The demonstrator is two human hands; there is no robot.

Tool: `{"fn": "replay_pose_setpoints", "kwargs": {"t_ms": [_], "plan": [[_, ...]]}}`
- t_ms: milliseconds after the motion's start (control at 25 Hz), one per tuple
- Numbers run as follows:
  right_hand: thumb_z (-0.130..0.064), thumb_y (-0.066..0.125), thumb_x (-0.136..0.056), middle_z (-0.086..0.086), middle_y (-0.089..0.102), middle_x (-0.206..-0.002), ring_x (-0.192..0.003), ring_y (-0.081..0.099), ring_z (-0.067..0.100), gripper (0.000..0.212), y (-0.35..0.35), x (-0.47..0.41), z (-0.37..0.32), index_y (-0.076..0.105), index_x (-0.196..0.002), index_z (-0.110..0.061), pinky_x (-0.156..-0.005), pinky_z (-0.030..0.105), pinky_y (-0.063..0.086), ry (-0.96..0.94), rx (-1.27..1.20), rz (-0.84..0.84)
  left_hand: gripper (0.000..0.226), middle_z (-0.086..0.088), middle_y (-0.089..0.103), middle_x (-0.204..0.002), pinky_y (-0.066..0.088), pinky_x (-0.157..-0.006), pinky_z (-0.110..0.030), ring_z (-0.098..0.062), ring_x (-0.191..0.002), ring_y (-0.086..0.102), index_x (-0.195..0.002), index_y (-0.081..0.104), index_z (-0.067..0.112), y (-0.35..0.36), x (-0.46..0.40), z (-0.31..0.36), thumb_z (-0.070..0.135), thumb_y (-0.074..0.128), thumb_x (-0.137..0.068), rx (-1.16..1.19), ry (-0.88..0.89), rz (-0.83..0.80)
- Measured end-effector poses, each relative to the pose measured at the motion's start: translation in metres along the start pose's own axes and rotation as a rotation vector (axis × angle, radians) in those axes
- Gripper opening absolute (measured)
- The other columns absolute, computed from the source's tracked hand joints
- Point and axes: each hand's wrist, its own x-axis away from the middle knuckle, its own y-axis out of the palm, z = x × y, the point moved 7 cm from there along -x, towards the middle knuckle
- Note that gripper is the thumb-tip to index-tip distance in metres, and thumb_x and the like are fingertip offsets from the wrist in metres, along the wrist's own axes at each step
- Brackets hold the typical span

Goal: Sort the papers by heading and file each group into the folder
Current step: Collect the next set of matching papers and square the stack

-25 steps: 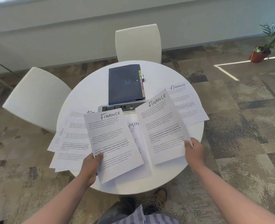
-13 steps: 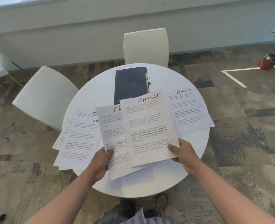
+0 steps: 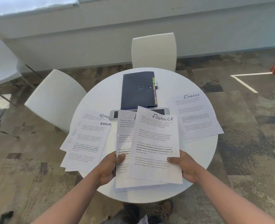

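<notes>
Admin pile (image 3: 86, 143) fanned at table's left edge, overhanging. Left hand (image 3: 108, 169) pinches lower sheet (image 3: 123, 143); right hand (image 3: 184, 166) grips top Finance sheet (image 3: 154, 147) overlapping it, long axes running away from the body. Finance pile (image 3: 198, 117) lies flat to the right, nearer the right hand. Closed folder (image 3: 137, 90) dead ahead past a grey device (image 3: 115, 114). Judgement: square the two, then carry right; nothing blocks
</notes>
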Motion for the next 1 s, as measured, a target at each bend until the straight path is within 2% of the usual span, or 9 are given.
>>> {"fn": "replay_pose_setpoints", "kwargs": {"t_ms": [120,200,280,360,480,720,880,1000], "plan": [[0.006,0.065,-0.094,0.002,0.075,-0.123,-0.114,0.071,0.026,0.040,0.007,0.002,-0.005,0.065,-0.129,-0.015,-0.104,0.050,0.053,-0.063,0.127,-0.010,0.037,-0.016,0.070,-0.130,0.049,-0.107,-0.060,-0.038,-0.120,0.067,-0.136,0.060,0.008,0.002,0.002,0.007,0.029,0.048,-0.108,0.045,0.039,0.016],[0.002,0.068,-0.094,-0.004,0.076,-0.121,-0.114,0.071,0.021,0.040,0.013,0.005,-0.011,0.065,-0.128,-0.019,-0.104,0.046,0.054,-0.117,0.223,-0.004,0.037,-0.016,0.073,-0.124,0.052,-0.102,-0.060,-0.038,-0.115,0.070,-0.128,0.066,0.010,0.002,0.002,0.014,0.036,0.057,-0.104,0.034,0.101,0.076],[0.000,0.071,-0.092,-0.007,0.077,-0.117,-0.110,0.073,0.017,0.039,0.017,0.007,-0.019,0.065,-0.125,-0.021,-0.101,0.042,0.056,-0.160,0.275,0.035,0.036,-0.018,0.075,-0.118,0.055,-0.097,-0.061,-0.039,-0.107,0.073,-0.122,0.068,0.006,-0.002,0.000,0.020,0.027,0.073,-0.093,0.008,0.190,0.165],[-0.002,0.074,-0.090,-0.006,0.078,-0.114,-0.104,0.074,0.015,0.039,0.020,0.008,-0.026,0.065,-0.123,-0.021,-0.096,0.041,0.058,-0.193,0.307,0.064,0.038,-0.019,0.076,-0.113,0.056,-0.094,-0.062,-0.040,-0.102,0.074,-0.119,0.069,0.002,-0.005,-0.001,0.023,0.015,0.081,-0.085,-0.027,0.248,0.218],[-0.003,0.076,-0.089,-0.005,0.078,-0.114,-0.103,0.075,0.015,0.043,0.028,0.011,-0.037,0.063,-0.125,-0.020,-0.093,0.041,0.060,-0.251,0.298,0.067,0.032,-0.019,0.077,-0.112,0.059,-0.092,-0.055,-0.039,-0.103,0.074,-0.116,0.071,-0.001,-0.004,0.000,0.034,0.004,0.079,-0.086,-0.087,0.326,0.224],[0.003,0.066,-0.095,0.008,0.076,-0.120,-0.112,0.072,0.029,0.037,0.029,0.011,-0.047,0.063,-0.128,-0.013,-0.097,0.050,0.056,-0.218,0.007,-0.005,0.030,-0.018,0.075,-0.119,0.056,-0.098,-0.051,-0.037,-0.112,0.071,-0.125,0.067,0.001,0.003,-0.001,0.043,-0.001,0.067,-0.095,-0.145,0.371,0.111],[0.006,0.064,-0.095,0.004,0.078,-0.114,-0.108,0.074,0.026,0.031,0.023,0.011,-0.057,0.070,-0.120,-0.012,-0.095,0.042,0.058,-0.244,0.117,0.037,0.030,-0.012,0.077,-0.117,0.058,-0.095,-0.039,-0.029,-0.110,0.073,-0.123,0.067,0.005,0.012,0.004,0.056,-0.008,0.057,-0.098,-0.207,0.404,0.118],[0.005,0.067,-0.093,-0.004,0.080,-0.107,-0.104,0.074,0.019,0.032,0.026,0.014,-0.065,0.074,-0.110,-0.021,-0.088,0.032,0.058,-0.317,0.208,0.105,0.025,-0.005,0.078,-0.115,0.059,-0.088,-0.029,-0.022,-0.108,0.074,-0.121,0.069,0.007,0.018,0.007,0.067,0.003,0.067,-0.096,-0.212,0.458,0.201]]}}
